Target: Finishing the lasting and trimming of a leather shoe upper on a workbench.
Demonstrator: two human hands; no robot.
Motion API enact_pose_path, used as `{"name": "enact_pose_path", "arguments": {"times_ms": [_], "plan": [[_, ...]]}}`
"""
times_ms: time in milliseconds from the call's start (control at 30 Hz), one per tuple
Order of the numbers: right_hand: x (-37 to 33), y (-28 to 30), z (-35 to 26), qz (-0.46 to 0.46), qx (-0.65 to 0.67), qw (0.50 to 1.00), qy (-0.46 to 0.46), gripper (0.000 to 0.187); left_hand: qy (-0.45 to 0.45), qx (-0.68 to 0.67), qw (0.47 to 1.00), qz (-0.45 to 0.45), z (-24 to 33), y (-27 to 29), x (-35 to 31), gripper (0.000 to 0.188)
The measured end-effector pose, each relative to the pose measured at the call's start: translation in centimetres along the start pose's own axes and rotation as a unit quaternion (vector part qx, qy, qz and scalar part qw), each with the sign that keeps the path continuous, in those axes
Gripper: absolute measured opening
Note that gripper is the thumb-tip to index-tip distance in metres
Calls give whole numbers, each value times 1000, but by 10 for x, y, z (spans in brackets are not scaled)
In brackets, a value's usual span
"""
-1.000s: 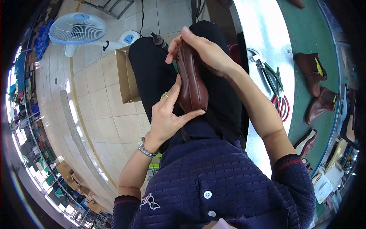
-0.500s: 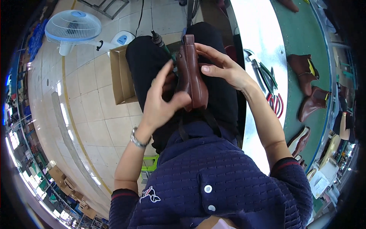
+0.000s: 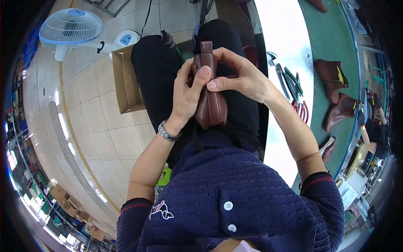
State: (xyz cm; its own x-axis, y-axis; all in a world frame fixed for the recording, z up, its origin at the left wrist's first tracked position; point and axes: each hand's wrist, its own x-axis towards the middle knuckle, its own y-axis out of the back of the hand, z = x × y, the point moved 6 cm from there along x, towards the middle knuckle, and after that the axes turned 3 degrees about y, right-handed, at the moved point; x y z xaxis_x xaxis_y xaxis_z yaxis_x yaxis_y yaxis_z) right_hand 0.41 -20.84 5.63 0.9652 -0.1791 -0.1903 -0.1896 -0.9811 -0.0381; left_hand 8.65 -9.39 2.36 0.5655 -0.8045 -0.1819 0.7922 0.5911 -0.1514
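A brown leather boot lies over my lap between my thighs, its seamed back facing up and its pull tab pointing away from me. My left hand grips the boot's shaft from the left, thumb pressed on top. From the right, my right hand wraps the same shaft, its thumb on the seam close to the left thumb. The fingers under the leather are partly hidden. Just beyond my left hand, a dark tool with a green body rests by my left thigh.
Along my right runs a pale metal bench holding green-handled pliers and red-handled pliers. Past it, brown boots stand on a green conveyor. An open cardboard box and a fan are at my left.
My left hand, previously loose beside the boot with fingers apart, has closed on its shaft. The right thumb has moved inward onto the seam. The whole view has shifted slightly.
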Motion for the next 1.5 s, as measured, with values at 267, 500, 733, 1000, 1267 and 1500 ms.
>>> {"name": "enact_pose_path", "arguments": {"times_ms": [267, 500, 733, 1000, 1267, 1500], "plan": [[11, 4, 8, 37, 31, 999, -1, 64, 25, -81, 996, -2, -1, 7, 7, 46], [-18, -2, 14, 47, 103, 993, -37, 75, 39, -89, 995, -14, -1, 6, 7, 48], [-47, -33, -21, 68, -139, 985, -76, 83, 56, -83, 995, 0, 0, 5, 5, 47], [-54, -31, -12, 92, -201, 975, -34, 72, 34, -69, 997, -1, 1, 0, -2, 46], [-62, -17, 24, 53, 136, 989, -19, 71, 59, -75, 995, -2, 15, 3, 6, 46], [-53, 3, 27, 60, -32, 994, 87, 120, -22, -99, 995, -13, 93, -23, 34, 37]]}}
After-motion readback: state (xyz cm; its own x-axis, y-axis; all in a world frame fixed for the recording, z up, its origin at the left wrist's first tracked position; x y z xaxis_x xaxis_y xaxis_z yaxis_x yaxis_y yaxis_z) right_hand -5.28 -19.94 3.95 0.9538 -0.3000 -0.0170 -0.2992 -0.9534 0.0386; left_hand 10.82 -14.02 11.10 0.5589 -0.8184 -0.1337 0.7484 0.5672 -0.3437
